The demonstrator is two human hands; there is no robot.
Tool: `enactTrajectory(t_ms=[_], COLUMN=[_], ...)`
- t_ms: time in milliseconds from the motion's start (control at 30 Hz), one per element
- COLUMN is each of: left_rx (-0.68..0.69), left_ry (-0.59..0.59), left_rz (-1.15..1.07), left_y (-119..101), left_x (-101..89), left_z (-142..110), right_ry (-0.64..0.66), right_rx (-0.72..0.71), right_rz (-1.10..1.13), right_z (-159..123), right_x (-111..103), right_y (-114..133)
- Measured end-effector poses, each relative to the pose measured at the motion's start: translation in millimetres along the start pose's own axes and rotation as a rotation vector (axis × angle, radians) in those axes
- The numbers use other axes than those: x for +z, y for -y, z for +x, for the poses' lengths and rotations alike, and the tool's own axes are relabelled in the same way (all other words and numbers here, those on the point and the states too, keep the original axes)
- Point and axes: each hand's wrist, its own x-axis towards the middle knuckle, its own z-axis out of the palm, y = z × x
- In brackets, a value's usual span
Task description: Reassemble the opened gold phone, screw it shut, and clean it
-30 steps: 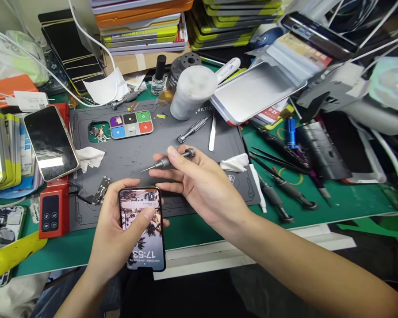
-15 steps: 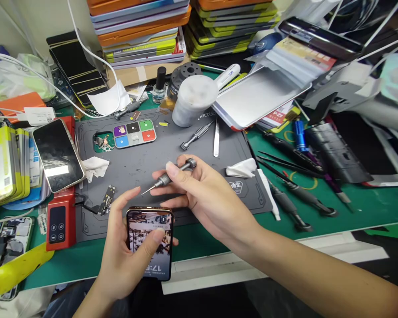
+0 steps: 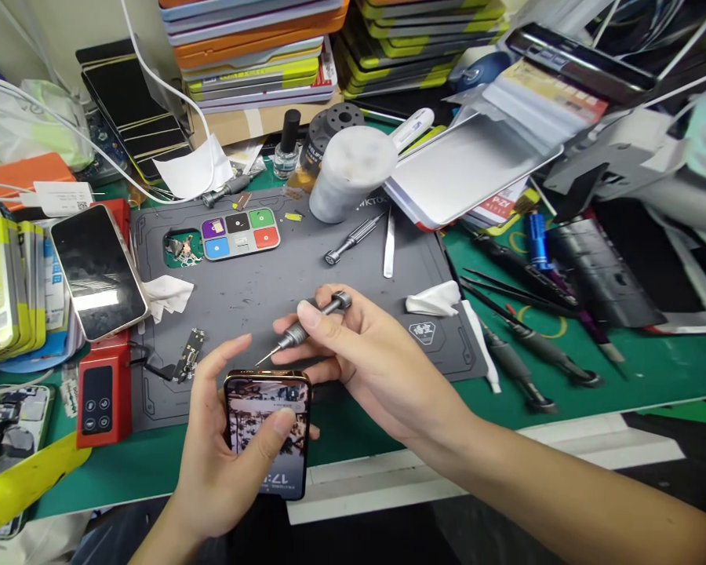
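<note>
My left hand (image 3: 223,447) is closed around a smartphone (image 3: 271,439) at the bench's front edge. The phone's screen is lit with a picture and an upside-down clock, and my thumb lies across it. In my right hand (image 3: 358,341) a grey precision screwdriver (image 3: 297,333) is pinched between thumb and fingers. Its thin tip points down and left, just above the phone's edge that faces away from me; whether it touches cannot be seen. Beyond both hands lies a dark grey work mat (image 3: 229,306), bearing a small circuit board (image 3: 189,353) and another screwdriver (image 3: 354,238).
A white-capped container (image 3: 353,173) stands at the mat's back. Tweezers (image 3: 514,290) and several screwdrivers lie at right. At left, a phone (image 3: 99,271) leans by a red device (image 3: 103,400). Stacked boxes (image 3: 252,55) rise behind. A coloured magnetic tray (image 3: 240,234) rests on the mat.
My right hand has shifted slightly down and right with the screwdriver, its tip now closer to the phone's edge. The left hand still holds the phone, and the view has moved a little.
</note>
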Motion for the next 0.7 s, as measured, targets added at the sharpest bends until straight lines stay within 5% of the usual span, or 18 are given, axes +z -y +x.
enactTrajectory(t_ms=[700], left_rx=[0.007], left_ry=[0.000], left_rz=[-0.034], left_y=[6.9], left_x=[-2.4], left_z=[0.2], right_ry=[0.015], right_rx=[0.026], right_rz=[0.031], right_z=[-1.9], right_x=[-0.5], right_y=[-5.8])
